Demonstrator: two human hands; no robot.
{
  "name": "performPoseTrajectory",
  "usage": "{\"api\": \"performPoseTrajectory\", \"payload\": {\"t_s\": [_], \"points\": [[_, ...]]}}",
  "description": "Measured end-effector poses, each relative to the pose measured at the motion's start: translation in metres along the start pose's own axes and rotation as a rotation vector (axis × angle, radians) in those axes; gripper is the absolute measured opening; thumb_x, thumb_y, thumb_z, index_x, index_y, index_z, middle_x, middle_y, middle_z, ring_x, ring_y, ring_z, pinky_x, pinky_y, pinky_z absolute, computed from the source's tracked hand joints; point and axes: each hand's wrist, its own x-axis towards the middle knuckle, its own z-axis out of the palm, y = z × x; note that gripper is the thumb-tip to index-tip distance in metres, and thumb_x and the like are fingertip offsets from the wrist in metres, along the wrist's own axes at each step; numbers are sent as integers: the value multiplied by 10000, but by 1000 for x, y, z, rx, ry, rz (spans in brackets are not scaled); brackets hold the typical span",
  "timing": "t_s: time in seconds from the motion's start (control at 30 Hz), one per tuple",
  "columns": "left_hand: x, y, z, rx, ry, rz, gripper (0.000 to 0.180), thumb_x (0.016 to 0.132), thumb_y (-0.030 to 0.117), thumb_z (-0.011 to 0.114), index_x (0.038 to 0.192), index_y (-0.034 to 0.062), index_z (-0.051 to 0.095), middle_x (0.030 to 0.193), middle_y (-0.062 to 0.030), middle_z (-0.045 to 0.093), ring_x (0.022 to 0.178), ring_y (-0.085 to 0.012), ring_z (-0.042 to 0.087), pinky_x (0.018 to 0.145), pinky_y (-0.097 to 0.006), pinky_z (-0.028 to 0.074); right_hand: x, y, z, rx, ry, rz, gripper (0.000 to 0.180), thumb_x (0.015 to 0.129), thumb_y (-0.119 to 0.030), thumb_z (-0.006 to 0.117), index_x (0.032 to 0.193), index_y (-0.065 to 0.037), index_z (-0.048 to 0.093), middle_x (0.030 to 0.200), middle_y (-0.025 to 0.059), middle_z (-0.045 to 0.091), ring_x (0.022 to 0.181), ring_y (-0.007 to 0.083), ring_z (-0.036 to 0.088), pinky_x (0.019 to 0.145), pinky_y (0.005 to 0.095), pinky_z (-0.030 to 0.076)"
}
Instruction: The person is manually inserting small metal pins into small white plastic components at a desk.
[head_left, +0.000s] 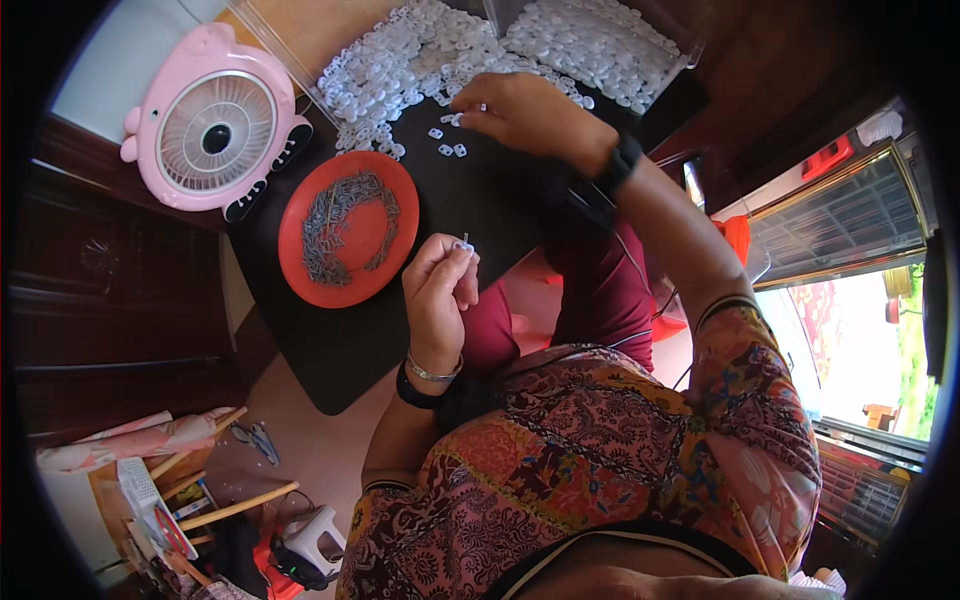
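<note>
Dark wood furniture and a pink desk fan (215, 125) frame a black work board (480, 190) laid across the lap. Looks like the assembly step is on: the left hand (438, 290) pinches a small white plastic piece (462, 245) at its fingertips, with a thin pin sticking up from it, I think. The right hand (520, 110) curls down over loose white pieces (447, 135) on the board, fingertips touching one; can't tell if it's actually gripped. Next move probably needs lining up those tiny parts carefully. Beyond the right fingers sits a heap of white pieces (420, 55); left of the left fingers, a red plate (300, 215) of metal pins (345, 220). The clear bins are cut off, and the part details are too small to make out.
</note>
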Motion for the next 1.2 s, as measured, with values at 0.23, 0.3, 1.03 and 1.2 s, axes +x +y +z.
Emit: {"api": "performPoseTrajectory", "payload": {"t_s": [0.23, 0.3, 1.03, 1.2], "points": [[5, -8, -5, -31, -5, -56, 181, 894, 128, 489, 747, 34, 534, 553, 4, 486, 459, -48, 400, 433, -196, 281, 40, 53, 39, -98, -192, 0, 145, 744, -202, 615, 822, -80, 623, 830, 140, 630, 833, 352, 612, 705, 449, 474], [4, -8, -7, -27, -14, -58, 178, 893, 126, 493, 748, 33, 534, 553, 4, 486, 459, -48, 399, 433, -196, 281, 47, 48, 43, -143, -237, 23, 158, 756, -190, 618, 864, -76, 632, 822, 128, 637, 836, 339, 619, 721, 434, 480], [2, -8, -2, 35, -26, -19, 181, 902, 119, 493, 743, 42, 530, 573, 11, 491, 474, -44, 411, 438, -193, 277, 54, 30, 69, -369, -181, -130, 184, 765, -141, 564, 871, 2, 609, 862, 200, 643, 780, 378, 638, 718, 456, 508], [3, -8, -4, 17, -46, -41, 181, 906, 113, 485, 742, 48, 526, 592, 7, 504, 473, -49, 429, 435, -193, 283, 63, 41, 81, -442, -50, -143, 202, 806, -167, 571, 906, 6, 601, 872, 179, 647, 754, 322, 656, 657, 386, 528]]}}
